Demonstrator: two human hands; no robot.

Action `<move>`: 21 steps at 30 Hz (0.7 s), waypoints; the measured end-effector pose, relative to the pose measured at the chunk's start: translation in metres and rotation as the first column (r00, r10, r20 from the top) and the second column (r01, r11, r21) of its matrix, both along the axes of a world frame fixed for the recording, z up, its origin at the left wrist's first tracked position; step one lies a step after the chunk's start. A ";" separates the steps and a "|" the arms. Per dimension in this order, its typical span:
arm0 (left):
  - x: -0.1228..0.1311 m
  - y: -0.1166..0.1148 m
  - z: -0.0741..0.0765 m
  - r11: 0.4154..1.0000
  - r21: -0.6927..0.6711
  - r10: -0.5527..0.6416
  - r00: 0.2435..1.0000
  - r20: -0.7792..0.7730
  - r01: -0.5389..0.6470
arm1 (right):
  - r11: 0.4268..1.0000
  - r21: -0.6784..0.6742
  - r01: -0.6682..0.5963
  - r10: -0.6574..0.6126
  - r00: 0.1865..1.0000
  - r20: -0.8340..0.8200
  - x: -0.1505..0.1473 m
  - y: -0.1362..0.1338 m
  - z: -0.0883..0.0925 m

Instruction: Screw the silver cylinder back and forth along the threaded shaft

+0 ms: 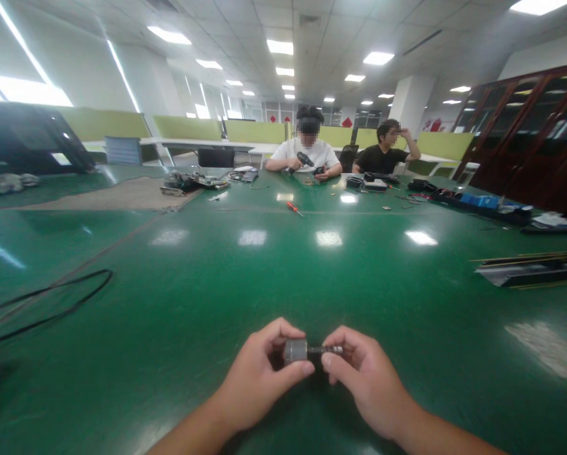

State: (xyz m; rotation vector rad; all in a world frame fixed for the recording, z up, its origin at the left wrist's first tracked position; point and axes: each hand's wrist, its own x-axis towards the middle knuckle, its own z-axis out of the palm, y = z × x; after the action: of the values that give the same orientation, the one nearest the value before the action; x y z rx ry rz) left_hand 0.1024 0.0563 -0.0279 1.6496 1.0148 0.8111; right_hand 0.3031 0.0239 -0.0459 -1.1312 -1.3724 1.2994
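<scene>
At the lower centre of the frame, the left hand (pixel 257 370) grips a grey cylinder (pixel 296 351) between thumb and fingers; the right hand (pixel 369 373) pinches a slim metal shaft (pixel 333 349) extending from it (fixed or loose, I can't quite tell), over the green tabletop (pixel 283 278).

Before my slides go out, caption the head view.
Left hand grips a grey cylinder, right hand a rod, over a green table.

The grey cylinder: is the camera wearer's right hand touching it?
No, the left hand holds the grey cylinder, while the right hand pinches the thin rod beside it.
</scene>
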 end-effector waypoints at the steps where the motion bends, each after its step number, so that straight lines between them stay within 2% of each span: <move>1: 0.000 0.000 0.000 1.000 -0.001 0.002 1.000 0.003 -0.002 | 1.000 -0.003 -0.002 0.002 1.000 0.001 0.000 0.000 -0.001; 21: -0.001 0.001 0.000 1.000 -0.012 0.007 1.000 0.028 -0.007 | 1.000 0.008 0.019 -0.019 1.000 -0.004 0.000 -0.001 0.000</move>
State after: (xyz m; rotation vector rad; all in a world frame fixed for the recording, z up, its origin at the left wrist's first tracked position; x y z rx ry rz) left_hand 0.1013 0.0575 -0.0275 1.6208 1.0041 0.8293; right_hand 0.3032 0.0232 -0.0454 -1.1334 -1.3596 1.2807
